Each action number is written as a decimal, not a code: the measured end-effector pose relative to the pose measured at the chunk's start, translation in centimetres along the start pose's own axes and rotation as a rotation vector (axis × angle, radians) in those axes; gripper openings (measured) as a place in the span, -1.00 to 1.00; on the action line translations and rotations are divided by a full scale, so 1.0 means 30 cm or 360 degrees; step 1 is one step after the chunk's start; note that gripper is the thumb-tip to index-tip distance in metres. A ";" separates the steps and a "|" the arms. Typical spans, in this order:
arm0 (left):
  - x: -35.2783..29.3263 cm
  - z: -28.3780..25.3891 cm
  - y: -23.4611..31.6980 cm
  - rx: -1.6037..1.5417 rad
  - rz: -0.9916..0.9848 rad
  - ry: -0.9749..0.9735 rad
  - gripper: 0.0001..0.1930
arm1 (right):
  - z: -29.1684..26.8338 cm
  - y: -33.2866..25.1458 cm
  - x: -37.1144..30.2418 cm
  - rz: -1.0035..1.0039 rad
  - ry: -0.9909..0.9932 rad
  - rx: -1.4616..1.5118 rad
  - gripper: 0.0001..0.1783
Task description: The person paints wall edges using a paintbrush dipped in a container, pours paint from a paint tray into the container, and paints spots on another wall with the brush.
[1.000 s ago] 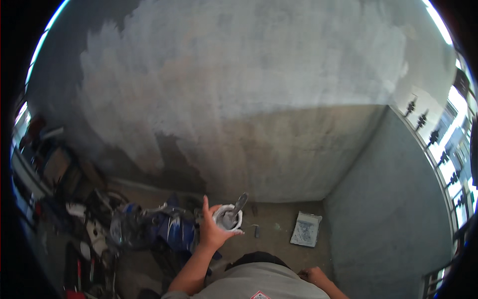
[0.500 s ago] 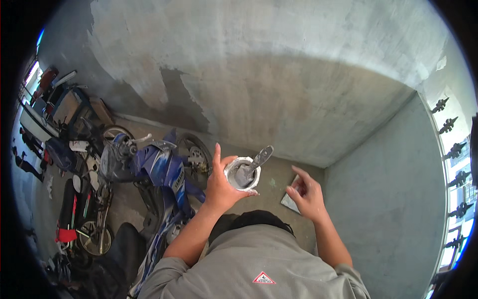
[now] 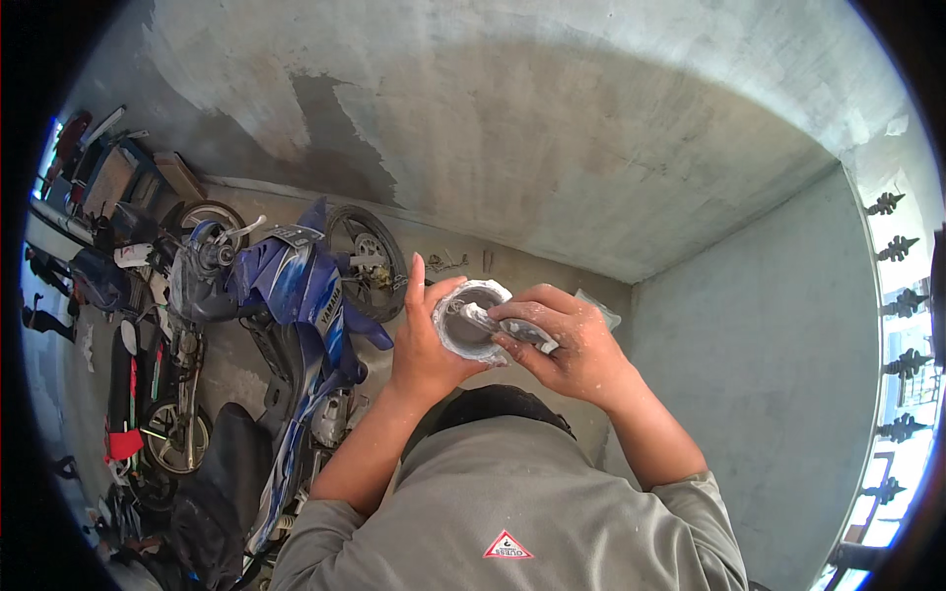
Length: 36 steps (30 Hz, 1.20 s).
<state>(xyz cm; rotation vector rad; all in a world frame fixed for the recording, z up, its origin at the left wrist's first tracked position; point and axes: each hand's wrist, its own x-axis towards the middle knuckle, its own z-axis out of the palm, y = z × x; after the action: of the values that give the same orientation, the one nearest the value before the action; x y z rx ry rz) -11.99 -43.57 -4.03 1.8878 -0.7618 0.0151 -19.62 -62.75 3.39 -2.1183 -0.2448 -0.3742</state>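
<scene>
Curled round the left side of the cup [image 3: 468, 353], our left hand [image 3: 422, 345] has it, and our right hand [image 3: 574, 343] pinches the tool [image 3: 532, 333] at its mouth. Cup's probably light and stiff, but it's smeared, maybe slick, so we'd hold its cleaner side.

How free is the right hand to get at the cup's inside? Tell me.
Probably yes: the right hand is at the rim of the cup, holding the tool, and the left hand holds the cup's outer side, leaving its opening free.
</scene>
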 end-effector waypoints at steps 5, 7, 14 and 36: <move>0.021 -0.031 -0.049 0.0059 0.0008 -0.0002 0.61 | 0.007 -0.027 0.042 -0.0040 0.0147 -0.0009 -0.69; 0.039 -0.055 -0.078 0.0039 0.0044 -0.0014 0.61 | 0.029 -0.036 0.058 -0.0045 0.0221 -0.0047 -0.69; 0.092 -0.204 -0.192 0.0052 0.0050 -0.0060 0.57 | 0.186 -0.042 0.219 0.0074 0.0192 -0.0021 -0.77; 0.124 -0.612 -0.559 0.0090 -0.0083 0.0034 0.57 | 0.620 0.010 0.553 0.0420 -0.0053 0.0345 -0.83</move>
<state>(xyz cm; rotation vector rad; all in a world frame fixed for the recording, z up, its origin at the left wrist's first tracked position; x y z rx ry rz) 5.47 -25.99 -8.34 1.9577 -0.7036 0.0241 -0.86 -46.77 -0.45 -1.9131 -0.0213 -0.1492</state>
